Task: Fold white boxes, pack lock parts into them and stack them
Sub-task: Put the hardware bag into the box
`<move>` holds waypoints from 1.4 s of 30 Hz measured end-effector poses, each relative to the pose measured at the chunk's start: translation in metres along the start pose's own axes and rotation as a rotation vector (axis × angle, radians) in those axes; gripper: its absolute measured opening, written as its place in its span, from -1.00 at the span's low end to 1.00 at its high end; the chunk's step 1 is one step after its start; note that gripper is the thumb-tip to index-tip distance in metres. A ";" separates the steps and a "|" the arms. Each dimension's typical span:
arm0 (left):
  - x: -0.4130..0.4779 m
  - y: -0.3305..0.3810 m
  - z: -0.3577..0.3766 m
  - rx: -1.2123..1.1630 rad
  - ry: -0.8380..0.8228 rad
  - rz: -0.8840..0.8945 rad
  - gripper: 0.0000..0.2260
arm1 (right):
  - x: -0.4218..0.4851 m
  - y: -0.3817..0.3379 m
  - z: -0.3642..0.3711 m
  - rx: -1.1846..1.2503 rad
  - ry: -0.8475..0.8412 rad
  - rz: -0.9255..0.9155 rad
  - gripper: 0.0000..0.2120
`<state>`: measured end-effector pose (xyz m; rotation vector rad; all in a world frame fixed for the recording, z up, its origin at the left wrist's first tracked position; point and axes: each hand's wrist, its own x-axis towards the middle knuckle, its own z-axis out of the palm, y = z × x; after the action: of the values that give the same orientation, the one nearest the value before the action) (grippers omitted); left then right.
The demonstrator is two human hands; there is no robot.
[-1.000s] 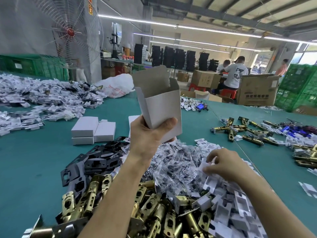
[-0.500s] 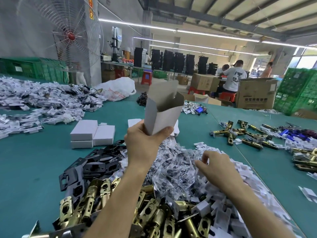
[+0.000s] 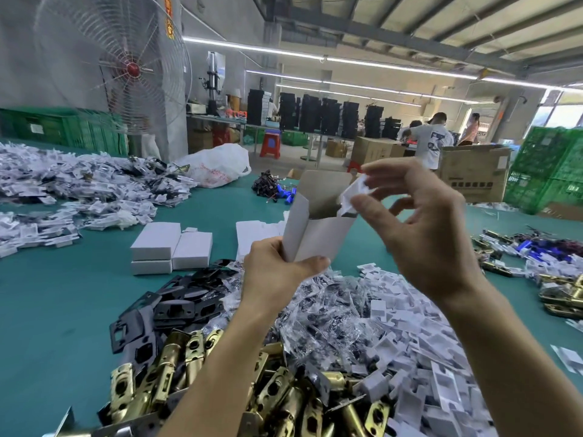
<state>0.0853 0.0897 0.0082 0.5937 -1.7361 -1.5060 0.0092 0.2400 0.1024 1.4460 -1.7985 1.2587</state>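
My left hand (image 3: 277, 275) grips the bottom of an open white box (image 3: 318, 228), held upright above the green table (image 3: 47, 310) with its top flap raised. My right hand (image 3: 426, 228) pinches a small white plastic part (image 3: 355, 192) between thumb and forefinger at the box's open mouth. Below my arms lie heaps of brass latches (image 3: 195, 367), black plates (image 3: 176, 304), clear screw bags (image 3: 328, 313) and white plastic parts (image 3: 422, 335). Closed white boxes (image 3: 172, 247) are stacked at the left.
A big mound of white parts (image 3: 72, 190) covers the far left of the table. More brass latches (image 3: 561, 294) and blue items lie at the right. Flat white box blanks (image 3: 258, 238) sit behind the held box. Cardboard cartons (image 3: 473, 175), green crates and people stand beyond.
My right hand has risen from the white parts heap with one part and brought it to the box's mouth. My left hand has lowered the box a little.
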 end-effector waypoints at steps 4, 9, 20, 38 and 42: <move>-0.002 0.003 0.001 -0.049 -0.043 0.003 -0.79 | 0.006 0.004 0.010 -0.184 -0.013 -0.101 -0.75; -0.003 0.005 0.002 -0.073 -0.101 0.029 -0.80 | 0.012 0.003 0.015 -0.182 0.101 -0.144 -0.91; -0.006 0.006 0.003 -0.101 -0.095 0.047 -0.77 | 0.017 0.002 0.017 -0.292 0.310 -0.151 -0.87; -0.002 0.003 0.004 0.018 0.062 0.123 -0.81 | 0.013 0.000 0.025 -0.416 -0.249 0.198 -0.65; 0.001 -0.004 0.003 0.048 0.037 0.080 -0.78 | 0.012 -0.003 0.032 -0.426 -0.188 0.189 -0.72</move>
<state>0.0817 0.0900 0.0050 0.5657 -1.7510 -1.3936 0.0140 0.2059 0.0989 1.2043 -2.2080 0.7701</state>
